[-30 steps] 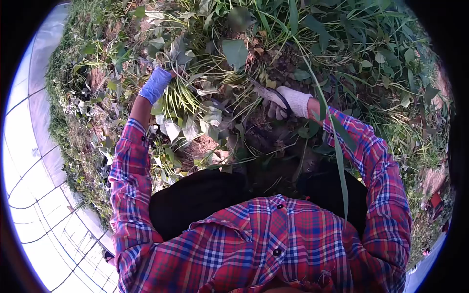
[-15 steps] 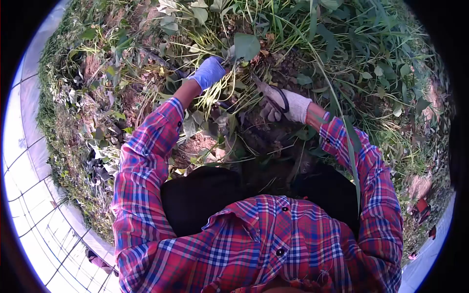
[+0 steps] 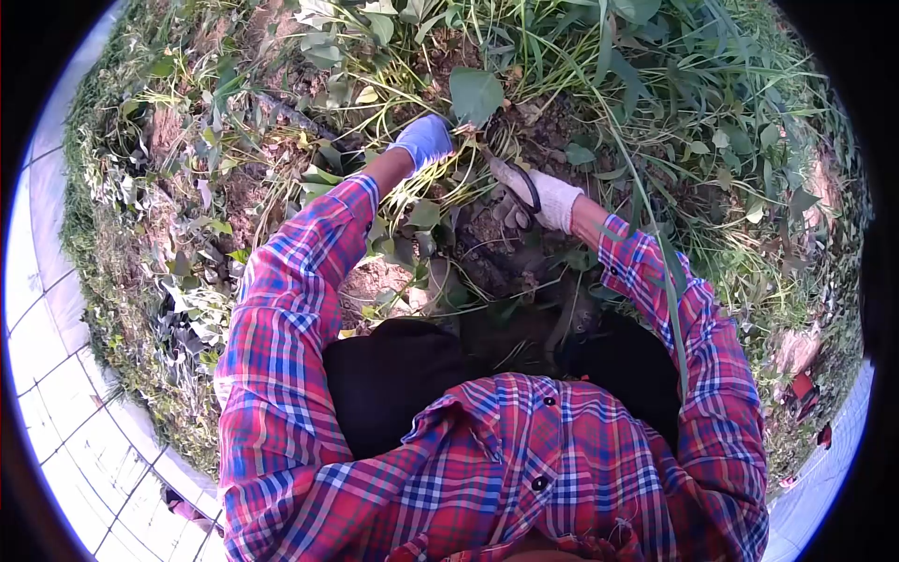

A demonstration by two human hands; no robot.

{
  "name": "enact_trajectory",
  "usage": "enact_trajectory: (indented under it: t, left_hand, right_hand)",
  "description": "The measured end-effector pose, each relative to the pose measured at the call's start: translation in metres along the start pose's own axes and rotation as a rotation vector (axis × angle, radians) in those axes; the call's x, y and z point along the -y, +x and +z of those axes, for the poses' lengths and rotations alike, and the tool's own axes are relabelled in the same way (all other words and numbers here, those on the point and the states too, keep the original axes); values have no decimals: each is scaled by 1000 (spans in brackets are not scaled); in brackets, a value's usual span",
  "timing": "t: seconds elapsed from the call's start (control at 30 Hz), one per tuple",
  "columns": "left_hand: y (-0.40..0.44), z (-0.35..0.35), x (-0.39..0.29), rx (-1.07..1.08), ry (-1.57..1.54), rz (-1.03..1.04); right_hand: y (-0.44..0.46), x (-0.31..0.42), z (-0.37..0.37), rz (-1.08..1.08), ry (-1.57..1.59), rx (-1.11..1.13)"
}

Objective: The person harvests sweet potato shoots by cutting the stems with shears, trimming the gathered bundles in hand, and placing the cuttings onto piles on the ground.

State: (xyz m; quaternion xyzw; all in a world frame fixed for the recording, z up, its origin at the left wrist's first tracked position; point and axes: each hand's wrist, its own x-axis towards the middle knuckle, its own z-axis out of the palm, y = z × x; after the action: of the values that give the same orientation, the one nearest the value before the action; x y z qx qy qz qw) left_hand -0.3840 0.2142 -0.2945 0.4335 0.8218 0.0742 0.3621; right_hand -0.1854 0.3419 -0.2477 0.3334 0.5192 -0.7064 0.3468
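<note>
My left hand (image 3: 424, 141), in a blue-violet glove, is closed on thin pale-green vine stems (image 3: 438, 182) that trail below it. My right hand (image 3: 552, 200) wears a white knit glove and grips a pair of scissors. The dark handle loop of the scissors (image 3: 535, 191) curves over the back of that hand. Their blades point up and left toward the stems by my left hand; leaves and stems partly hide the tips. A broad green leaf (image 3: 475, 95) stands just beyond both hands.
Dense green grass (image 3: 674, 103) grows at the upper right. Leafy vines and bare soil (image 3: 379, 281) spread at the left and near my knees. A long grass blade (image 3: 670, 272) crosses my right sleeve. White sheeting with a dark grid (image 3: 75, 412) borders the left side.
My left hand has shifted right, closer to the scissors, and the bunch of stems below it looks thinner. My right hand has moved slightly left.
</note>
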Motion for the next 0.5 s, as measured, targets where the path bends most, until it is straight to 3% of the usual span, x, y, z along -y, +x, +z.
enact_trajectory:
  t: [0.23,0.3,0.37,0.4,0.43,0.5]
  left_hand:
    - [-1,-2,4,-97,87,-99]
    - [6,5,57,-198,-20,-153]
    - [-17,-27,67,-338,-147,-152]
    - [-14,-29,100,-359,-284,-248]
    - [-37,-60,74,-334,-386,-338]
    - [-42,-79,62,-362,-288,-311]
  right_hand:
    - [0,5,-9,-93,-91,26]
    - [-1,7,-9,-28,56,128]
    - [-17,24,0,-49,125,140]
    - [-13,20,-3,-113,162,183]
    - [-12,22,-2,-117,162,184]
    - [-8,25,2,-182,310,199]
